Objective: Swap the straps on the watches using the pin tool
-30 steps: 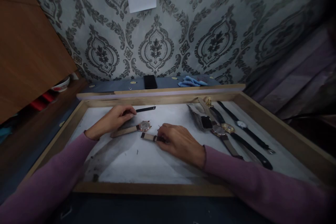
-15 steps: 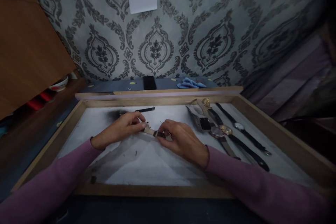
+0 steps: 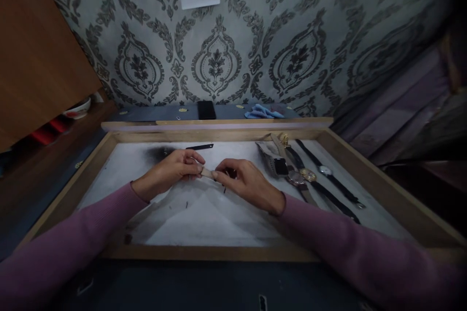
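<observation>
A beige watch strap (image 3: 207, 173) stretches between my two hands above the white base of a wooden tray. My left hand (image 3: 174, 167) pinches its left end between thumb and fingers. On the right end, the thumb and fingers of my right hand (image 3: 250, 183) are closed, covering that part. A thin dark piece (image 3: 224, 188) pokes out below the right fingertips; I cannot make out what it is. Behind the left hand lies a black strap piece (image 3: 200, 146), flat on the base.
Several watches lie at the tray's right, among them a square-faced smartwatch (image 3: 280, 166) and a black-strapped watch (image 3: 326, 170). The tray's wooden rim (image 3: 219, 252) surrounds the work. Beyond it are a black phone (image 3: 206, 110) and a blue cloth (image 3: 263, 112).
My right hand has turned and its thumb now lies over the strap's right end. The dark part of the strap that showed there is now covered. The view has tilted slightly.
</observation>
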Motion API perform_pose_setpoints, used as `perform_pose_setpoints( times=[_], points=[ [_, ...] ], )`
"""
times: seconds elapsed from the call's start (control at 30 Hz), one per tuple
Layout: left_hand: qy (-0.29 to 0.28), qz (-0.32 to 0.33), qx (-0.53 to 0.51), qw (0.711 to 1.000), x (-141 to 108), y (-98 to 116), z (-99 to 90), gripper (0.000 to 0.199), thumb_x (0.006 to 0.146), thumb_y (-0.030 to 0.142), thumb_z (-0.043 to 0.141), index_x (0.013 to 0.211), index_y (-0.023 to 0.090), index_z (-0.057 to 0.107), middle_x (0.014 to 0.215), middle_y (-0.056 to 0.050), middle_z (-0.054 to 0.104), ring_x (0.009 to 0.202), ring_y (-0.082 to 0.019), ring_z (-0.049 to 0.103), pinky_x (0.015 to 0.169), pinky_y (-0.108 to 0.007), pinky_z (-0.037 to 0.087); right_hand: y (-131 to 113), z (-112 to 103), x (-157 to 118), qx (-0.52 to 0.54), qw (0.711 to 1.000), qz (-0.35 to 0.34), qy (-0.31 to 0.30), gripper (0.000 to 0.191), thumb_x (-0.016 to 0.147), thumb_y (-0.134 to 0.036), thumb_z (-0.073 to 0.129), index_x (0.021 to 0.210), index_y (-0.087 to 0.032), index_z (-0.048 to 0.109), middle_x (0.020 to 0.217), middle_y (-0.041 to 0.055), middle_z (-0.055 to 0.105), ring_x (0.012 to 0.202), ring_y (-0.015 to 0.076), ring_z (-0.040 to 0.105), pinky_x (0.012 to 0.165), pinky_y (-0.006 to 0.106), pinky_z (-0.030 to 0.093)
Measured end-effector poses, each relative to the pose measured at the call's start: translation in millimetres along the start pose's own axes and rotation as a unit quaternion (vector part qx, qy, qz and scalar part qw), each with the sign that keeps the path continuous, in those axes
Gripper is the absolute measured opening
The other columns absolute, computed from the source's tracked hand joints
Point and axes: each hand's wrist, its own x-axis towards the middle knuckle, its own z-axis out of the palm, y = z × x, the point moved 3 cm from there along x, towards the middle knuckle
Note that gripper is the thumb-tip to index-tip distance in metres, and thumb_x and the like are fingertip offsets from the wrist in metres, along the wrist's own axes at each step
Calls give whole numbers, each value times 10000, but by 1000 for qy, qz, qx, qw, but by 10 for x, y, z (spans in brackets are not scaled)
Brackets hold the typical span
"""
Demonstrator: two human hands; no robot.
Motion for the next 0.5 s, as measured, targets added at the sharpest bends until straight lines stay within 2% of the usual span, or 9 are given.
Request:
perform_pose_setpoints(
  times=[0.07, 0.17, 0.27, 0.37, 0.43, 0.5],
  points=[
    [3, -1, -16, 1000, 13, -4, 37, 253, 648, 191, 709, 865, 144, 588, 589, 35, 599, 499, -75, 498, 448, -188, 274, 20, 33, 59, 105, 994, 30, -28, 242, 840, -352, 587, 771, -139, 676, 615, 10, 590, 558, 119, 511, 527, 240, 366],
    [3, 6, -28, 1000, 47, -9, 79, 278, 643, 197, 719, 877, 149, 575, 605, 33, 604, 518, -79, 520, 476, -193, 305, 68, 88, 137, 250, 962, 86, -63, 176, 779, -301, 639, 722, -134, 644, 570, -10, 575, 520, 102, 529, 511, 222, 407],
    [-9, 20, -2, 1000, 103, 13, 54, 270, 680, 250, 702, 883, 153, 553, 608, 27, 598, 524, -93, 521, 485, -207, 324, 141, 118, 188, 319, 938, 123, -63, 173, 722, -285, 685, 669, -135, 616, 494, -39, 529, 449, 72, 461, 434, 193, 348],
    [22, 81, 107, 991, 162, 91, -98, 193, 788, 335, 602, 843, 156, 554, 591, 38, 548, 528, -99, 480, 516, -226, 357, 222, 117, 211, 353, 924, 141, -42, 183, 699, -287, 697, 653, -137, 601, 467, -53, 503, 415, 54, 395, 388, 185, 263],
    [59, 128, 233, 962, 180, 139, -216, 195, 812, 358, 557, 787, 165, 565, 591, 46, 503, 545, -107, 447, 512, -227, 327, 264, 106, 216, 358, 921, 152, -33, 176, 695, -278, 698, 650, -138, 602, 460, -59, 492, 405, 48, 367, 384, 189, 230],
    [47, 130, 333, 933, 185, 124, -274, 212, 805, 381, 554, 767, 173, 576, 624, 33, 522, 589, -129, 468, 521, -234, 315, 292, 90, 216, 356, 920, 162, -28, 164, 705, -264, 695, 653, -137, 606, 452, -60, 487, 402, 47, 360, 393, 194, 222]
  ],
)
